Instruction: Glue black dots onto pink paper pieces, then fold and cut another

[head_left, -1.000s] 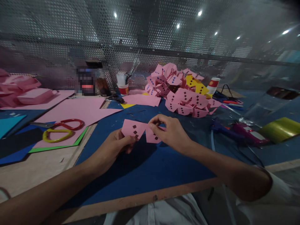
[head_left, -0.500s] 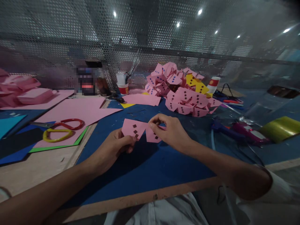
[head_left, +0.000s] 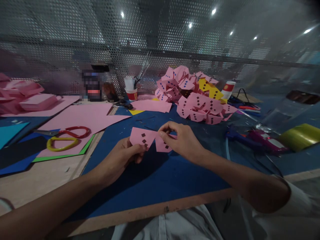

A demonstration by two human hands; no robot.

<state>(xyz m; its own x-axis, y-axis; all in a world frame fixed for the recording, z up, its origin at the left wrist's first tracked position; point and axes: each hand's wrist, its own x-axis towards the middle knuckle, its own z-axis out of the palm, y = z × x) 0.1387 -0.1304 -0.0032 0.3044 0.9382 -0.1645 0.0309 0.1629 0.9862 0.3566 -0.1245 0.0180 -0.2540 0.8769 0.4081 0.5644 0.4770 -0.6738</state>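
Observation:
My left hand pinches a pink paper piece that carries a row of dark diamond shapes, with the thumb over its lower edge. Thumb and fingertips of my right hand close on another part of pink paper, also marked with dark diamonds. The two parts meet near the right fingertips; I cannot tell whether they are one folded strip or separate pieces. Both are held above the blue table surface. Behind my hands lies a cluster of folded pink pieces with dark diamonds.
To the left, red-and-yellow-handled scissors lie on pink sheets. A taller pink and yellow pile stands at the back, beside a paper cup with tools. At right are a glue gun, a clear jar and a yellow roll.

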